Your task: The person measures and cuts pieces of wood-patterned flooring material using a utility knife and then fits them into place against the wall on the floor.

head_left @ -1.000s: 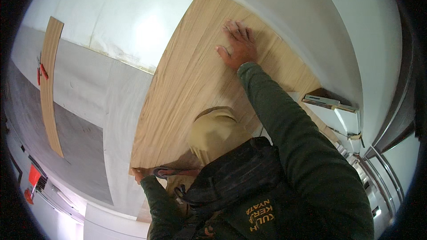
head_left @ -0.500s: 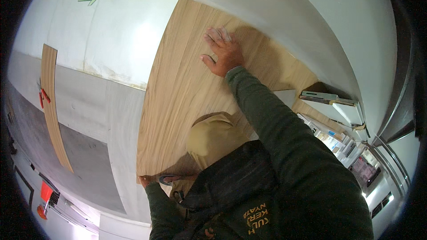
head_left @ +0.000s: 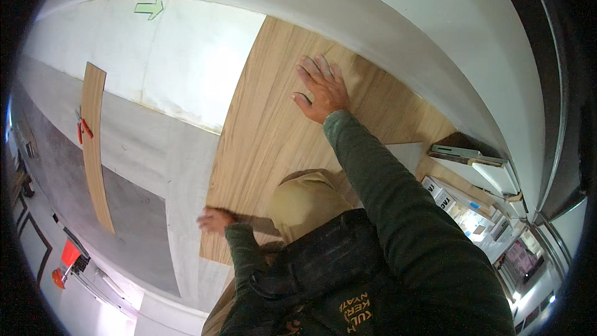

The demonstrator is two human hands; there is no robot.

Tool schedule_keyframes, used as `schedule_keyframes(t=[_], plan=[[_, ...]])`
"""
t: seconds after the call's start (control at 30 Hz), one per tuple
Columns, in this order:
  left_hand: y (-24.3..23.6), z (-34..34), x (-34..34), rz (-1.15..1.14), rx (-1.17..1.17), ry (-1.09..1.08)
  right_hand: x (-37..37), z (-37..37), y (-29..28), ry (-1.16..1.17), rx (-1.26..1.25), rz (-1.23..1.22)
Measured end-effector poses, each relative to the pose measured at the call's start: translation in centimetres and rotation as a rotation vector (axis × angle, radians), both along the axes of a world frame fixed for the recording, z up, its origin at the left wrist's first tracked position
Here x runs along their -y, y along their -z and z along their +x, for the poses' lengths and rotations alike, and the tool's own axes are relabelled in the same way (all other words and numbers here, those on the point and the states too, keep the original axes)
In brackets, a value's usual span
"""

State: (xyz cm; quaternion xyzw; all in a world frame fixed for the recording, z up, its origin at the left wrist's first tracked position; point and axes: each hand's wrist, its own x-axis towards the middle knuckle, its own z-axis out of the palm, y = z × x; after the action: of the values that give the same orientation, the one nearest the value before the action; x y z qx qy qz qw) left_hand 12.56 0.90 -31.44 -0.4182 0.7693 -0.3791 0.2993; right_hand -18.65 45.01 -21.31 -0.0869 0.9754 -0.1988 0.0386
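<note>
Wood-grain floor planks [head_left: 261, 124] lie in front of me, beside a white sheet [head_left: 199, 50]. My right hand [head_left: 323, 91] presses flat on the planks near the wall, its fingers spread. Close to the planks' left edge is my left hand [head_left: 216, 219], slightly blurred. Its fingers point left, stretched out, and nothing shows in them; whether it touches the planks I cannot tell. Over to the left, a narrow wood-grain strip [head_left: 94, 155] lies across the grey floor and the white sheet. Red-handled pliers [head_left: 85, 129] rest at the strip.
My knee [head_left: 308, 205] in beige trousers is down on the planks. A pale wall [head_left: 423, 43] curves along the far right. White boxes and panels [head_left: 476, 165] stand at the right. An orange-red item [head_left: 69, 252] is at lower left, beyond the grey floor [head_left: 140, 230].
My left hand has come up from the planks' lower left corner, farther along their left edge. The right hand stays flat on the planks, its fingers more spread. The view has shifted slightly.
</note>
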Motion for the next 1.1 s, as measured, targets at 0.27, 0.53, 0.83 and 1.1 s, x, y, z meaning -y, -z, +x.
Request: schedule_keyframes(t=[0.27, 0.53, 0.83, 1.1], plan=[[-7.1, -18.5, -17.4, 0.821, -0.868, 0.338, -0.1, 0.2, 0.2, 0.021, -0.012, -0.011], [-10.1, -28.8, -24.6, 1.242, -0.885, 0.587, -0.1, 0.1, 0.2, 0.003, -0.049, -0.024], [-12.4, -30.9, -26.6, 1.237, -0.715, 0.513, 0.0, 0.0, -0.4, -0.009, -0.056, 0.007], [-12.6, -32.0, -27.4, 1.214, -0.683, 0.486, 0.0, 0.1, 0.8, 0.060, -0.020, -0.032]])
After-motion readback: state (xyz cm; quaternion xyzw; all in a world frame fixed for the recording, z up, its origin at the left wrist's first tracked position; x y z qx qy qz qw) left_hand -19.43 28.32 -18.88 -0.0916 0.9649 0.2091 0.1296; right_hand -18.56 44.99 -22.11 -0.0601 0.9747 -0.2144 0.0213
